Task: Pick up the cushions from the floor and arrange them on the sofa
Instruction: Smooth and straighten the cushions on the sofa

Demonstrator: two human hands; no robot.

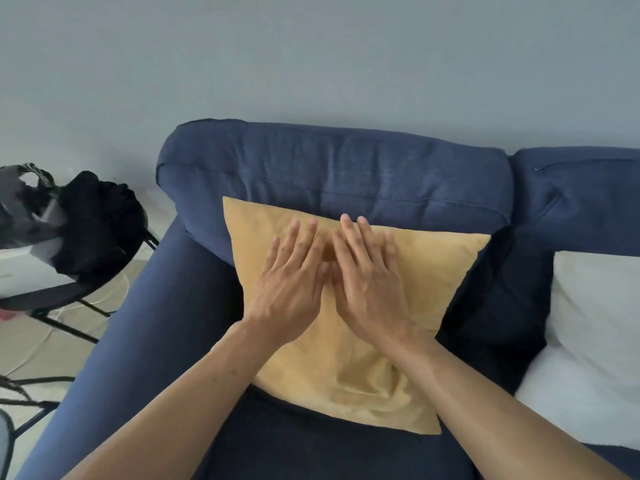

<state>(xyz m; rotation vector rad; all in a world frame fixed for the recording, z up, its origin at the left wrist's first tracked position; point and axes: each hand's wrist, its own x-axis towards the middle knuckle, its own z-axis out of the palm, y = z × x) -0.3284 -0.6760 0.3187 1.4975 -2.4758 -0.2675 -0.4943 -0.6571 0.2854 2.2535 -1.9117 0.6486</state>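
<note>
A yellow cushion (349, 368) leans against the back cushion of the dark blue sofa (332, 168), at the sofa's left end. My left hand (291, 282) and my right hand (367, 278) lie flat on its upper middle, side by side, fingers spread and pointing up toward the backrest. Neither hand grips anything. A white cushion (595, 341) rests on the seat at the right edge of the view, partly cut off. Between the yellow and the white cushion lies something dark navy (498, 306), in shadow.
The sofa's left armrest (131, 341) runs along the lower left. Beyond it stands a small black-legged side table (62, 296) bearing a black bundle and a grey bag. A pale wall rises behind the sofa. Light floor with thin cables shows at the left.
</note>
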